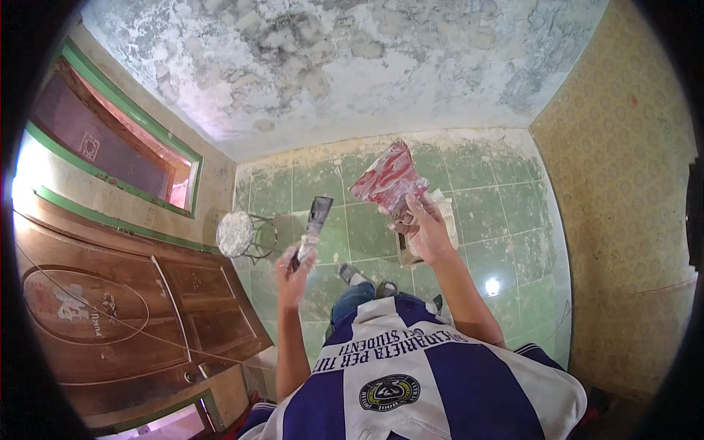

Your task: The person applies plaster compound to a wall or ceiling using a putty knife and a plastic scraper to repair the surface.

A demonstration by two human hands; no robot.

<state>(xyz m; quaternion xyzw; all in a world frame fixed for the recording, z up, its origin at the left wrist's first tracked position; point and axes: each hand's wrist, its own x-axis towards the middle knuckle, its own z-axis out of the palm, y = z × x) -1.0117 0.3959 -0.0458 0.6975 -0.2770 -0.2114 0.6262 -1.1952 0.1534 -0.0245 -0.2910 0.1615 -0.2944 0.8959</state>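
My left hand (295,265) is closed round the handle of a putty knife (319,216), whose dark flat blade points up and away from me. Whitish smears cover its lower part. In my right hand (425,229) is a crumpled red plastic sheet (392,176), coated in patches with white paste. The fingers grip it by its lower end, and its wide end fans out toward the wall. Putty knife and sheet are held apart, both in the air above the floor.
Ahead stands a wall (330,66) with peeling grey and white patches. A round-topped stool (236,235) is at the left, near a wooden door (110,293). Behind my right hand a box (449,213) rests on dusty green tiles (506,249). A patterned yellow wall (623,183) closes the right side.
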